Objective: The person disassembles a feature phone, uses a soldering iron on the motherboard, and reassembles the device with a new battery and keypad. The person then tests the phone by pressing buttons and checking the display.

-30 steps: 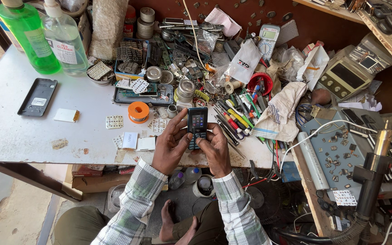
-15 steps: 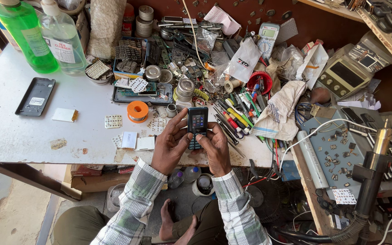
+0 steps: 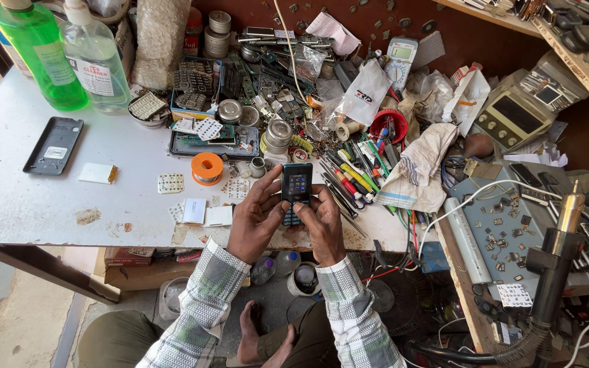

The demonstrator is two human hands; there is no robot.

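Observation:
A small dark keypad phone [image 3: 296, 187] with a lit screen stands upright between both hands at the front edge of the grey worktable [image 3: 49, 197]. My left hand [image 3: 257, 217] wraps its left side, thumb near the keys. My right hand [image 3: 323, 225] holds the right side, thumb pressing on the keypad, which is partly hidden. Both sleeves are checked.
An orange tape roll [image 3: 207, 167], small white cards [image 3: 194, 210] and keypad sheets lie left of the hands. Screwdrivers and pens [image 3: 349, 174] lie to the right. A green bottle [image 3: 39, 54], clear bottle [image 3: 97, 61] and dark phone cover [image 3: 53, 145] sit far left. A hot-air nozzle [image 3: 567, 218] stands right.
Both hands stay on the phone in nearly the same spot; only the thumbs shift slightly over the keypad.

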